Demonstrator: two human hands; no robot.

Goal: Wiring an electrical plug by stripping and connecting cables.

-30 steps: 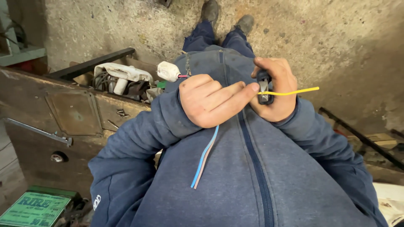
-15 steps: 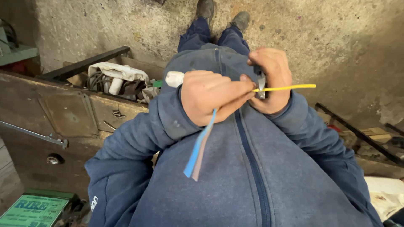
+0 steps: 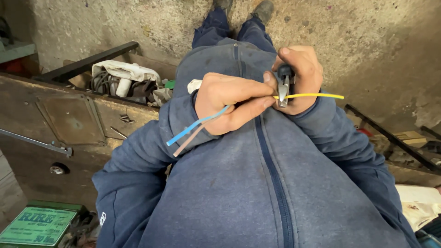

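Note:
My left hand (image 3: pixel 229 102) is closed around a bundle of wires in front of my blue zip jacket. A blue wire (image 3: pixel 195 126) and a brown wire (image 3: pixel 187 140) stick out of the fist to the lower left. A yellow wire (image 3: pixel 317 96) runs from my left fingertips out to the right. My right hand (image 3: pixel 301 76) grips small dark-handled pliers (image 3: pixel 283 85). The metal jaws of the pliers sit on the yellow wire just beside my left fingers.
A rusty metal cabinet (image 3: pixel 69 119) stands on the left, with a white power tool and cables (image 3: pixel 121 78) behind it. A green box (image 3: pixel 36 225) lies at the bottom left. Dark metal bars (image 3: pixel 390 138) lie on the concrete floor at right.
The blue and brown wires have swung from hanging down to pointing lower left. My hands stay together at the yellow wire, and the view has shifted slightly.

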